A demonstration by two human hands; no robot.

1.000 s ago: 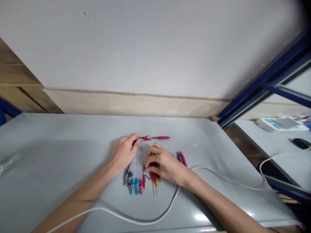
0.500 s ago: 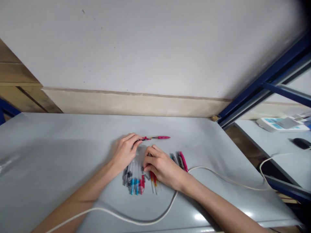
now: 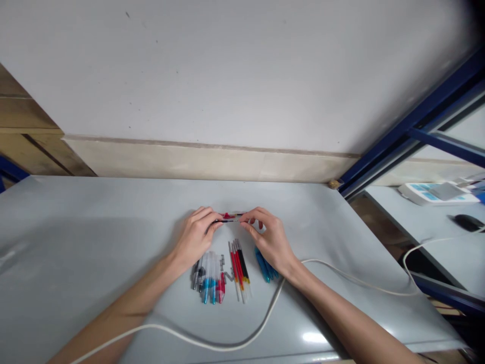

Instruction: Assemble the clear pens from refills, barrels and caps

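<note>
My left hand (image 3: 197, 228) pinches a dark pen refill (image 3: 229, 221), its tip pointing right. The closed fingertips of my right hand (image 3: 267, 233) meet the refill's tip; whatever small thing they hold is too small to make out. Just behind lie red pen parts (image 3: 227, 215), partly hidden by my hands. Nearer me are clear pen barrels (image 3: 207, 268) with black, blue and red ends. Small grey pieces (image 3: 229, 276), possibly springs, lie beside them. Several red and black refills (image 3: 238, 263) form a row, and blue pen parts (image 3: 266, 267) sit partly under my right hand.
A white cable (image 3: 212, 347) runs across the grey table (image 3: 113, 242) in front of the pens and beneath my right forearm. A wall (image 3: 212, 159) stands behind the table. On the right are a blue frame (image 3: 382, 136), a white device (image 3: 432, 194) and a black mouse (image 3: 469, 222).
My right hand has moved from the small grey pieces and refills, up and right to the tip of the refill. My left hand stays nearly in place, still holding it.
</note>
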